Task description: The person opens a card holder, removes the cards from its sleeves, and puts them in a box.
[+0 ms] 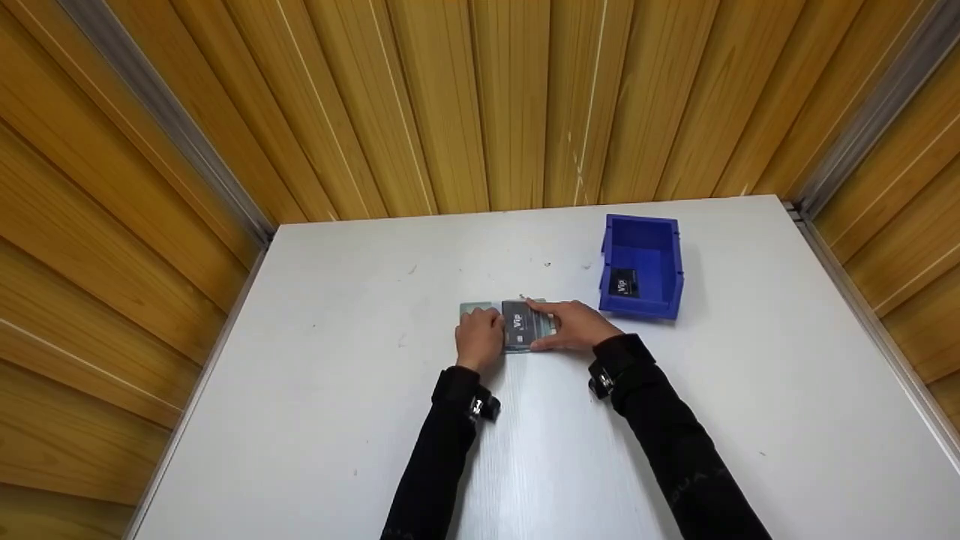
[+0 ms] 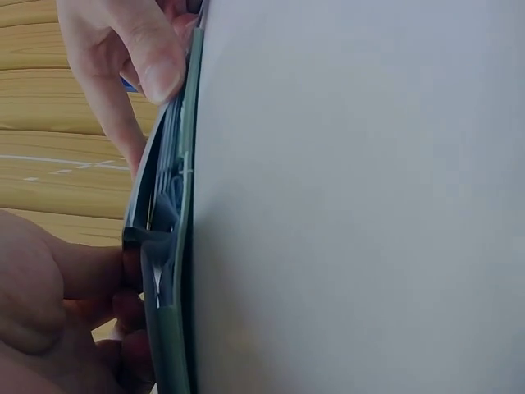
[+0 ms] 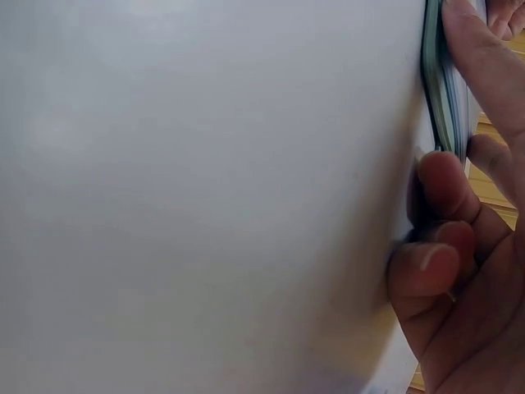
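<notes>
An opened card holder (image 1: pixel 474 307) with a greenish cover and clear pockets lies on the white table. A black card marked "Vip" (image 1: pixel 517 324) is on its right half. My left hand (image 1: pixel 478 339) is over the left half, fingers curled, pinching the card's left edge. From the right, my right hand (image 1: pixel 574 325) grips the holder, thumb at the near edge and forefinger at the far edge. The left wrist view shows the stacked pockets (image 2: pixel 168 156) edge-on, slightly parted. In the right wrist view, the right fingertips (image 3: pixel 443 182) curl by the holder's end.
A blue plastic bin (image 1: pixel 643 307) stands at the back right, just beyond the right hand. Another black "Vip" card (image 1: pixel 623 283) lies inside it at the front left corner. Yellow wood-look panels (image 1: pixel 517 105) close off the table's back and sides.
</notes>
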`<state>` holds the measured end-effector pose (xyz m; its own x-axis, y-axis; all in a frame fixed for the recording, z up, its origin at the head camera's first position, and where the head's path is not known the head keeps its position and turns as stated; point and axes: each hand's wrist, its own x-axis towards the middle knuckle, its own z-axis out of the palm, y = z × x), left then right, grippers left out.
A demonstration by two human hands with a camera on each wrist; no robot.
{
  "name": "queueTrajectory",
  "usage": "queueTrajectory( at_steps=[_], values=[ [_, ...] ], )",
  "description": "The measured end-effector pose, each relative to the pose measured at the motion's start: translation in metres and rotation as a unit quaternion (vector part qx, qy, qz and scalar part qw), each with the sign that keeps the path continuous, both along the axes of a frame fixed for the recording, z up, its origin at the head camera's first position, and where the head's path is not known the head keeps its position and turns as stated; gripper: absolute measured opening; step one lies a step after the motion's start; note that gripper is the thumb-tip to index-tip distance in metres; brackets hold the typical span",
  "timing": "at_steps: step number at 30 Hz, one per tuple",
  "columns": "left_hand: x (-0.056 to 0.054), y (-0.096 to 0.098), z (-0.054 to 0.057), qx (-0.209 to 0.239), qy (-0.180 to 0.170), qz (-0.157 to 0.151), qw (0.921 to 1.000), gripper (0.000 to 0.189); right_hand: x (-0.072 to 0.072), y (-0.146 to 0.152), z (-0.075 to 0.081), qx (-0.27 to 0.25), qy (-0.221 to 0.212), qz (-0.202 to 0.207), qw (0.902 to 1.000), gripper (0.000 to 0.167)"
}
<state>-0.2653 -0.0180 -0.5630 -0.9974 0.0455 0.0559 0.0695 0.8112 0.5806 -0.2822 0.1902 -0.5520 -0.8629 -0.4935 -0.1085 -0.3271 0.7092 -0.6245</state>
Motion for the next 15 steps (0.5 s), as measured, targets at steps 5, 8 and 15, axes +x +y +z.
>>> queueTrajectory(
  at_steps=[5,8,15],
  values=[
    [0.0001,0.0003,-0.0012,0.006,0.000,0.004,1.0000,0.024,-0.0008,0.0011,-0.0015,0.000,-0.004,-0.003,1.0000,0.087],
    [0.0000,-0.0004,-0.0003,0.014,-0.002,0.005,0.9999,0.024,-0.0010,0.0017,-0.0016,0.000,-0.005,-0.007,1.0000,0.088],
    [-0.0005,-0.0062,0.0011,0.045,0.001,0.000,0.9990,0.023,-0.0018,0.0003,-0.0023,0.000,-0.009,-0.011,0.9999,0.087]
  ],
)
